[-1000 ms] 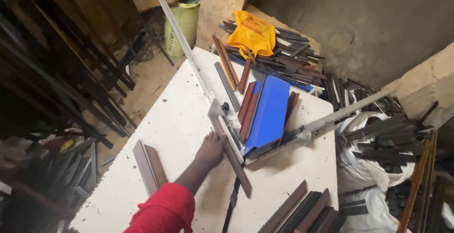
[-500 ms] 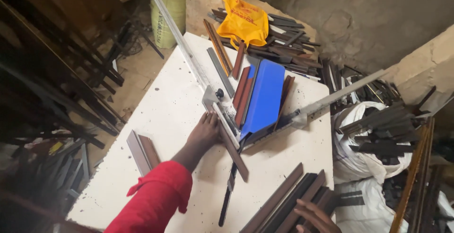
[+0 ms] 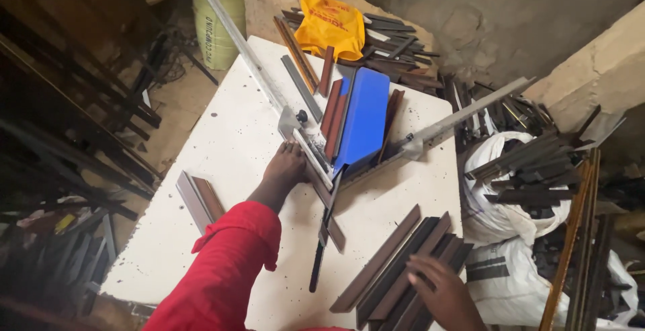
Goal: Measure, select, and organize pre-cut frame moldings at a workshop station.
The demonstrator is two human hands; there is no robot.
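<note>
Your left hand [image 3: 287, 166] presses the metal strip [image 3: 310, 160] on the white table [image 3: 222, 150]; your right hand [image 3: 447, 294] touches brown strips [image 3: 396, 270].

Left hand [image 3: 287, 166] outstretched, right hand [image 3: 447, 294] low

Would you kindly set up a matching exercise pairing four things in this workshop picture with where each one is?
Things:
1. left hand
2. right hand
3. yellow bag
4. blue sheet

Places:
A. on the dark strips near the table's front edge
B. beyond the table's far edge, on scrap strips
C. pressed against the metal guide rail
D. lying mid-table between brown strips

Pairs: 1-C, 2-A, 3-B, 4-D
</note>
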